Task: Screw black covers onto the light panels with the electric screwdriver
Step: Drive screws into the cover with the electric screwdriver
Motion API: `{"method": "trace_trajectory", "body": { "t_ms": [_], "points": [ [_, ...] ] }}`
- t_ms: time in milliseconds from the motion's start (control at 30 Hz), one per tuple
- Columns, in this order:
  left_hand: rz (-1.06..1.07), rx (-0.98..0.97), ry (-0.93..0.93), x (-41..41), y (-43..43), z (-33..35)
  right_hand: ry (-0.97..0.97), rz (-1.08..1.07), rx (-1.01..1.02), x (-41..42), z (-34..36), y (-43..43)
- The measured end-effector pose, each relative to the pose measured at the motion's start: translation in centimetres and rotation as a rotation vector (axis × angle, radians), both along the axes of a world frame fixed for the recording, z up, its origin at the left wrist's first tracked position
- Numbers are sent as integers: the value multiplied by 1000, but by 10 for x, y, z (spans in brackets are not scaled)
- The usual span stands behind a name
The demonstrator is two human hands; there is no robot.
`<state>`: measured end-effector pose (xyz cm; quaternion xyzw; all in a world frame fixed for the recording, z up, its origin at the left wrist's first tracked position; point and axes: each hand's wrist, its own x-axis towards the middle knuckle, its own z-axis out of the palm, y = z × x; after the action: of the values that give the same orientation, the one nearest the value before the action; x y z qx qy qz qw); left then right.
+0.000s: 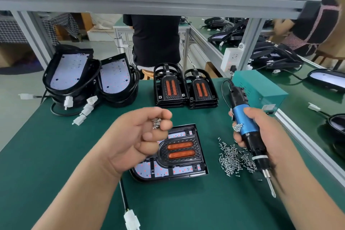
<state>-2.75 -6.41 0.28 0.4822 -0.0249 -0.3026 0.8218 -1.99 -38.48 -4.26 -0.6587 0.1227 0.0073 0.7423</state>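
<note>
A light panel lies on the green table in front of me, with a black cover bearing two orange strips laid on it. My left hand hovers above the panel's left part, its curled fingers pinching several small silver screws. My right hand grips the blue and black electric screwdriver to the panel's right, bit pointing down and toward me, clear of the table. A few screws cling to the tool's blue body. A loose pile of screws lies between panel and screwdriver.
Two stacks of black covers stand at the table's back middle, bare light panels with white connectors at back left. A teal power box sits at back right. A cable with a white plug trails near me. People work behind.
</note>
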Motion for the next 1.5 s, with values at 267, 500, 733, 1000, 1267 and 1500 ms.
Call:
{"method": "trace_trajectory", "body": {
  "t_ms": [267, 500, 733, 1000, 1267, 1500],
  "points": [
    [-354, -35, 97, -60, -83, -17, -45, 125, 74, -12, 11, 6],
    [-180, -20, 126, -81, -121, -31, -88, 172, 28, -37, 21, 15],
    [-4, -36, -27, -80, -129, -34, -219, 164, -227, -55, 23, 27],
    [35, 41, -91, -79, -135, -49, -267, 283, -371, -56, 22, 29],
    [79, 61, -147, -75, -134, -55, -229, 310, -353, -54, 18, 28],
    [154, 4, -115, -71, -135, -65, -176, 267, -233, -56, 16, 33]
  ]
}}
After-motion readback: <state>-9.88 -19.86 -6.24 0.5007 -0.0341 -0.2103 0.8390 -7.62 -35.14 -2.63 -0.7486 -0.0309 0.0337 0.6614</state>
